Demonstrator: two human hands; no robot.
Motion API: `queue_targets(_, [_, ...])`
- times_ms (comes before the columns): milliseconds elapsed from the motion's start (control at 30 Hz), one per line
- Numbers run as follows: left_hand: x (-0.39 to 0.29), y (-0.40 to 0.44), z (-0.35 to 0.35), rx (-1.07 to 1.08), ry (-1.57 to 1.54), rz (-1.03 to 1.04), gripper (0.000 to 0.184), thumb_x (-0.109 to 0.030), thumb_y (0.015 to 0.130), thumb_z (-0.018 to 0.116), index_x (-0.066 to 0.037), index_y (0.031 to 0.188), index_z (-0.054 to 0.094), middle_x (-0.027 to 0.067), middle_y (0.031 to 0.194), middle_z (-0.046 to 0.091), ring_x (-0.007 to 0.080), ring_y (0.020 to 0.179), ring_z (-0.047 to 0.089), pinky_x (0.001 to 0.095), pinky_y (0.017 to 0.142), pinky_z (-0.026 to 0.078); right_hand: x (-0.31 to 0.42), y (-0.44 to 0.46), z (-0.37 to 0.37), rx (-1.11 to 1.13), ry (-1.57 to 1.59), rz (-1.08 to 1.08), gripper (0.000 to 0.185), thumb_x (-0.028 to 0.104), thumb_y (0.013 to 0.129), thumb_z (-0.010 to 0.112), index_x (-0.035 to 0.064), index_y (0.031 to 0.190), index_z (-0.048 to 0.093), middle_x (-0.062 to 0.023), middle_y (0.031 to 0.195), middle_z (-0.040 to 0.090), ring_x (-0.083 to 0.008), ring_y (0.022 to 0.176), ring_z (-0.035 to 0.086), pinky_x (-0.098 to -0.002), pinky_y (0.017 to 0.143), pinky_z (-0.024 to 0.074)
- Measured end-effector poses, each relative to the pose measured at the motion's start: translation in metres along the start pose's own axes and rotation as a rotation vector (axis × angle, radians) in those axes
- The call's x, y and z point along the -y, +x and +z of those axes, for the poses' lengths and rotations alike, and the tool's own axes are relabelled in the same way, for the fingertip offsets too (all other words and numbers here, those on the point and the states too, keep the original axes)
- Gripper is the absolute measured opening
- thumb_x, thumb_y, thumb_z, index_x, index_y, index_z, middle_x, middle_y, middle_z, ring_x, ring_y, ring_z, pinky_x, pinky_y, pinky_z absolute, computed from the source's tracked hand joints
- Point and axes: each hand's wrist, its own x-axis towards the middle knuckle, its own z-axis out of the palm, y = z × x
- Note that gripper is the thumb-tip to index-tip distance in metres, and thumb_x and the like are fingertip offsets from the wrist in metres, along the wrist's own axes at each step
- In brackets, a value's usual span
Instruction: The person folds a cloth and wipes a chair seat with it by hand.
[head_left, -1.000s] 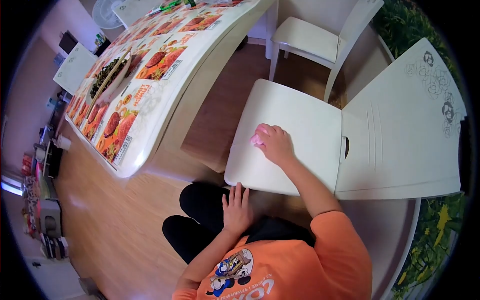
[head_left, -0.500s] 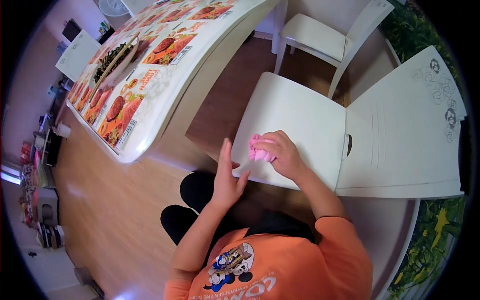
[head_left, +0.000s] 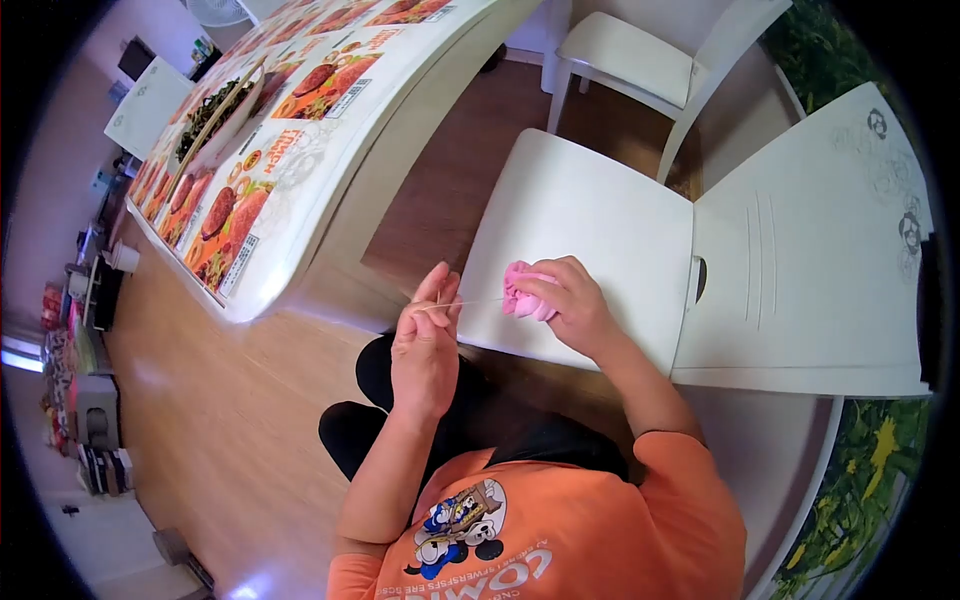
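A bunched pink cloth (head_left: 522,293) is gripped in my right hand (head_left: 580,308), just above the white seat of a chair (head_left: 570,220). From the cloth a thin pale strand (head_left: 475,302) runs taut to my left hand (head_left: 424,350), whose thumb and fingers pinch it. Whether the strand is thread or a thin elastic band, I cannot tell. My left hand is beside the front edge of the seat, with some fingers partly extended. The far end of the strand disappears into the folds of the cloth.
On the left stands a table (head_left: 330,250) covered with printed food pictures. A bowl of dark greens (head_left: 225,125) with chopsticks across it rests there. The chair's backrest (head_left: 800,250) rises at right; another white chair (head_left: 630,60) stands behind.
My left hand has moved slightly left and closed from an open pose onto the thin strand, which now stretches from the cloth. My right hand still holds the cloth in nearly the same place.
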Motion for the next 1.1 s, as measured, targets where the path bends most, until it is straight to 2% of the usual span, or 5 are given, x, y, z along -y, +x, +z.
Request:
queue_targets(367, [-0.008, -0.024, -0.024, -0.142, 0.208, -0.460, 0.022, -0.026, 0.107, 0.052, -0.009, 0.094, 0.058, -0.0055, 0.064, 0.037, 0.0054, 0.052, 0.029, 0.0233, 0.047, 0.024, -0.005, -0.007, 0.013, -0.040, -0.185, -0.104, 0.034, 0.009, 0.073, 0.071, 0.0147, 0.106, 0.072, -0.0016, 0.109, 0.066, -0.0231, 0.087, 0.062, -0.0359, 0.076, 0.0527])
queue_targets(500, [0.022, -0.035, -0.035, 0.083, 0.921, -0.220, 0.024, -0.018, 0.104, 0.057, -0.002, 0.106, 0.074, -0.0002, 0.086, 0.065, 0.0071, 0.081, 0.055, 0.0217, 0.075, 0.044, 0.013, 0.004, 0.021, -0.003, -0.164, -0.246, 0.026, 0.015, 0.077, 0.068, 0.0160, 0.103, 0.071, 0.0001, 0.109, 0.066, -0.0217, 0.085, 0.061, -0.0349, 0.076, 0.0520])
queue_targets(800, [-0.030, -0.073, -0.030, 0.500, 0.683, -0.159, 0.017, -0.012, 0.101, 0.055, -0.003, 0.094, 0.068, 0.0028, 0.094, 0.069, 0.0127, 0.086, 0.062, 0.0284, 0.079, 0.050, -0.049, -0.003, 0.037, -0.101, -0.158, 0.036, 0.023, 0.007, 0.082, 0.064, 0.0154, 0.102, 0.073, -0.0062, 0.112, 0.069, -0.0279, 0.089, 0.063, -0.0399, 0.081, 0.0525])
queue_targets(967, [0.016, -0.062, -0.055, 0.022, 0.818, -0.215, 0.020, -0.019, 0.103, 0.058, -0.003, 0.101, 0.069, 0.0077, 0.093, 0.071, 0.0155, 0.086, 0.066, 0.0272, 0.081, 0.050, -0.025, 0.001, 0.059, 0.103, -0.013, 0.314, 0.026, 0.011, 0.083, 0.066, 0.0164, 0.108, 0.074, -0.0070, 0.121, 0.067, -0.0288, 0.104, 0.062, -0.0408, 0.091, 0.0514])
queue_targets(1100, [0.034, -0.059, -0.054, 0.109, 1.230, 0.008, 0.017, -0.020, 0.098, 0.063, -0.006, 0.101, 0.072, 0.0162, 0.088, 0.070, 0.0306, 0.080, 0.070, 0.0358, 0.070, 0.055, -0.009, -0.023, 0.094, 0.335, -0.242, -0.169, 0.035, 0.030, 0.088, 0.064, 0.0106, 0.115, 0.073, -0.0035, 0.128, 0.064, -0.0269, 0.127, 0.050, -0.0446, 0.105, 0.0426])
